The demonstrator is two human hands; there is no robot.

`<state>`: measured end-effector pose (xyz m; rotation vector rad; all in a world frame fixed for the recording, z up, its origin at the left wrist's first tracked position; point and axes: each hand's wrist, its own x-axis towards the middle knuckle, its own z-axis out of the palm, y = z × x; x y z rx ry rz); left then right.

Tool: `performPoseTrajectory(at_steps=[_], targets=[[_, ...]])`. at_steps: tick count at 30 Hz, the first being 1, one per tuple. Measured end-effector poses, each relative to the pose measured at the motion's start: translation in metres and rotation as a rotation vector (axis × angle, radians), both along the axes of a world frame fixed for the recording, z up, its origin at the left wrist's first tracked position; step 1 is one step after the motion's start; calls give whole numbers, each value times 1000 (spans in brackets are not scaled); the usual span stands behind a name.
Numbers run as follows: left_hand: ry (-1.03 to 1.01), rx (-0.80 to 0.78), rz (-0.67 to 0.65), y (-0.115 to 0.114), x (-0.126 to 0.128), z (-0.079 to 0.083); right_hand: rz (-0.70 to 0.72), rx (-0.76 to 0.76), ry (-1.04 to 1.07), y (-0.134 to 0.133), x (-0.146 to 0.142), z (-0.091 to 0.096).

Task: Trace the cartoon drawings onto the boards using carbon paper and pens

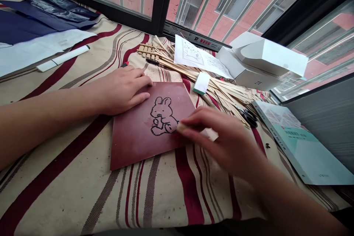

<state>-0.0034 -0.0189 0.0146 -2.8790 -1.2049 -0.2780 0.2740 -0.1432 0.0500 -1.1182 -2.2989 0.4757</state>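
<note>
A reddish-brown board (128, 140) lies on the striped cloth and carries a black line drawing of a rabbit-like animal (163, 116). My left hand (123, 90) rests on the board's upper left edge, fingers stretched out and holding nothing. At the drawing's right side, my right hand (224, 136) pinches a small pale block (181, 127) between thumb and fingers. Motion blurs that hand, and the block's exact kind is unclear. Something white (210, 134) shows partly beneath the right hand.
Thin wooden strips (221, 94) are piled behind the board, with a white-and-green eraser (201, 83), a printed sheet (190, 53) and black-handled scissors (249, 118). White boxes (257, 70) stand by the window. A book (306, 140) lies right; a white marker (63, 58) lies left.
</note>
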Motion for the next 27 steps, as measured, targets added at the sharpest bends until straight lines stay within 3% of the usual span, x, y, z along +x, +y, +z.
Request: performPoseTrajectory(at_steps=[2,5,9,20,27], targets=[[-9,7,-9,1,-1,-1,-54,-41,106,7,10,2],[-15,38,-31,2,-3,-2,91,-141,82,15,20,2],[-16,56,-38,3,-3,-3,249,-30,-25,20,23,-2],[-40,14,-20,3,-2,-4,307,191,-127,19,15,-3],[-41,5,-16,2,-1,-3,305,220,-159,18,11,-1]])
